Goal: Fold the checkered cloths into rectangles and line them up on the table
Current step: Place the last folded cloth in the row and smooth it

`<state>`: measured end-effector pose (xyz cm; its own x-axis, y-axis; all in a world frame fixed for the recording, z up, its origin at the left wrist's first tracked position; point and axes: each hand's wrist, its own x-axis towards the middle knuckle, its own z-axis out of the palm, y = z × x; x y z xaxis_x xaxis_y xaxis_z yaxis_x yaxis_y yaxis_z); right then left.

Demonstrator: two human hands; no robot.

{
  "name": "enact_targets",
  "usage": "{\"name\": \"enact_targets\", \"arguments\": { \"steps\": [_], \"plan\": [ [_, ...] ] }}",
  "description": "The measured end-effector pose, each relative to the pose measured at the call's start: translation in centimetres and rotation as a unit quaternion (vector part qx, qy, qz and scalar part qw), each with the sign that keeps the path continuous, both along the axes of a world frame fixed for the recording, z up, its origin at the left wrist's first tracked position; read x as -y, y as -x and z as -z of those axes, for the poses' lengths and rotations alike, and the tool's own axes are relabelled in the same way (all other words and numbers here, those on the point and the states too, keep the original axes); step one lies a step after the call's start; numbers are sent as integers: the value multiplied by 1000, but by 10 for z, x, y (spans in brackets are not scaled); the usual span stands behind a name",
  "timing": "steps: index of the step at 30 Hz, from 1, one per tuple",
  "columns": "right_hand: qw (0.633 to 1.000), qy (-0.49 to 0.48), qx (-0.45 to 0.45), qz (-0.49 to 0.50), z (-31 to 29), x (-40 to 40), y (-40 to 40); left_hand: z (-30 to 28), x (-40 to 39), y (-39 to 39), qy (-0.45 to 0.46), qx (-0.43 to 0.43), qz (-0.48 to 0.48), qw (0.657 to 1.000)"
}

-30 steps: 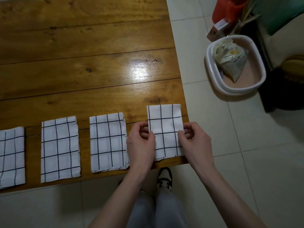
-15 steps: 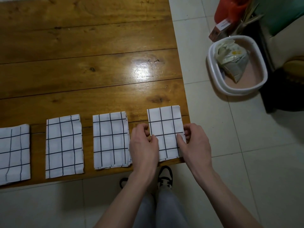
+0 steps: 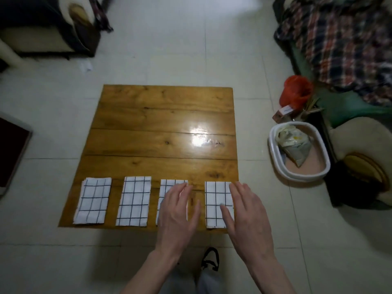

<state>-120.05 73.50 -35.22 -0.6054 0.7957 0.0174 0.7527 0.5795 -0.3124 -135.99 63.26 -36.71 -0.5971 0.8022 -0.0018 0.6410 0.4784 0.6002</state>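
Wood, glossy brown planks: a low square bench (image 3: 161,124) on a pale tiled floor (image 3: 169,49), glare patch right of centre. Four white cloths with black grid lines lie folded into upright rectangles, side by side in a row along the near edge, each apart from the next. From the left: first cloth (image 3: 93,200), second cloth (image 3: 134,200), third cloth (image 3: 167,185), fourth cloth (image 3: 217,203).

Left hand (image 3: 177,215): fingers straight and spread, gripping nothing, in front of the right part of the third cloth and the gap beside it. Contact with cloth cannot be told.

Right hand (image 3: 247,217): fingers extended, loose, holding nothing, over the right edge of the fourth cloth; thumb lies across its lower right part.

Right of the bench on the floor: white oval tub (image 3: 324,158) holding a crumpled bag (image 3: 296,146); red plastic bag (image 3: 296,93) behind it. Plaid fabric (image 3: 339,45) heaped far right.
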Motion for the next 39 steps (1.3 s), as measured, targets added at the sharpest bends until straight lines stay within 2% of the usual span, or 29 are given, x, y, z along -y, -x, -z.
{"name": "enact_targets", "arguments": {
  "steps": [7,14,22,29,39],
  "plan": [
    [998,-35,-32,-31,-128,9,35,-122,39,38,-12,-139,1,990],
    [993,-74,-63,-67,-191,30,85,-180,88,85,-2,-177,-81,981],
    [991,-76,-64,-90,-196,116,152,-199,159,153,-11,-184,-100,978],
    [994,-75,-58,-56,-193,199,207,-199,228,213,-25,-204,-41,978],
    [995,-82,-49,-14,-194,286,257,-185,300,258,-28,-183,22,983]
  ]
}}
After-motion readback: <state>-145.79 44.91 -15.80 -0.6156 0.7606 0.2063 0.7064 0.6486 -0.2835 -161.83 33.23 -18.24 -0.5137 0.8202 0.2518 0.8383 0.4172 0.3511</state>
